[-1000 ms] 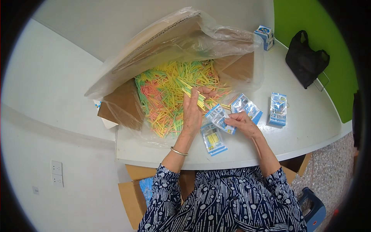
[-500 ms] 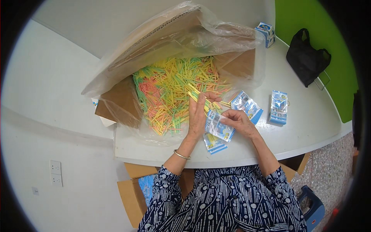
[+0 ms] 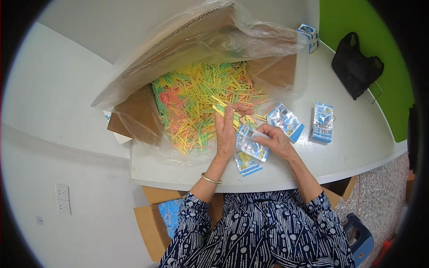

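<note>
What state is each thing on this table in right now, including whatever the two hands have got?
Cardboard box: open, plastic-lined, full of loose coloured sticks.
Left hand: closed on a small bunch of sticks.
Right hand: gripping a clear packet, held above the table.
Packet under the hands: flat on the table, sticks inside.
Two packets to the right: lying flat.
Black bag: slumped at the table's far edge.

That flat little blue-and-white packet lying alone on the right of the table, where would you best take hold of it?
Probably by its near short edge, coming from the table's front edge. The packet lies flat with its long sides running away from the person and bare table all round it, so a thumb can slip under that edge. Its clear middle looks slick and soft, so pinch the striped border.
</note>
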Action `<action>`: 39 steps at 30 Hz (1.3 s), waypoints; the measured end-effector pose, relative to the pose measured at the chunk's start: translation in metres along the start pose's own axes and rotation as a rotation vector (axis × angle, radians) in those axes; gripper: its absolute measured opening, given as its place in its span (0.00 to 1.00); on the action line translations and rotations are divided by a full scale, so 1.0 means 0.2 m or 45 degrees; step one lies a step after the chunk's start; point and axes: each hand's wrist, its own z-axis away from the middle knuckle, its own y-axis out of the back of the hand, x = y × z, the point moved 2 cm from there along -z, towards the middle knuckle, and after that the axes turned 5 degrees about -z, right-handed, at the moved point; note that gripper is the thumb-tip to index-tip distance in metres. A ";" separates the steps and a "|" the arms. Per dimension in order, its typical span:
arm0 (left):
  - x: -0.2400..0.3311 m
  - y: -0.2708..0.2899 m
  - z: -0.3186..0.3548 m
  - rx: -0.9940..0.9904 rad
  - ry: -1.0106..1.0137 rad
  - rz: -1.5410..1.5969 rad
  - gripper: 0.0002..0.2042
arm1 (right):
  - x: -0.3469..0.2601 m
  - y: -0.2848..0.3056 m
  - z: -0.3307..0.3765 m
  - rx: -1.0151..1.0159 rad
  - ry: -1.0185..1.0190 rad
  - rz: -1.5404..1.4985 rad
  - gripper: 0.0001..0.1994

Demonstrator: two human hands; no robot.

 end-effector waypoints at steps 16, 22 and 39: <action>0.02 0.00 0.00 0.056 -0.017 0.122 0.15 | -0.02 -0.03 0.01 0.010 0.033 -0.009 0.09; 0.01 -0.02 0.02 -0.011 0.051 0.162 0.14 | 0.04 0.01 -0.01 -0.056 -0.002 0.101 0.09; 0.00 -0.01 0.00 0.004 -0.031 0.084 0.13 | 0.01 0.03 0.01 0.005 0.027 0.120 0.11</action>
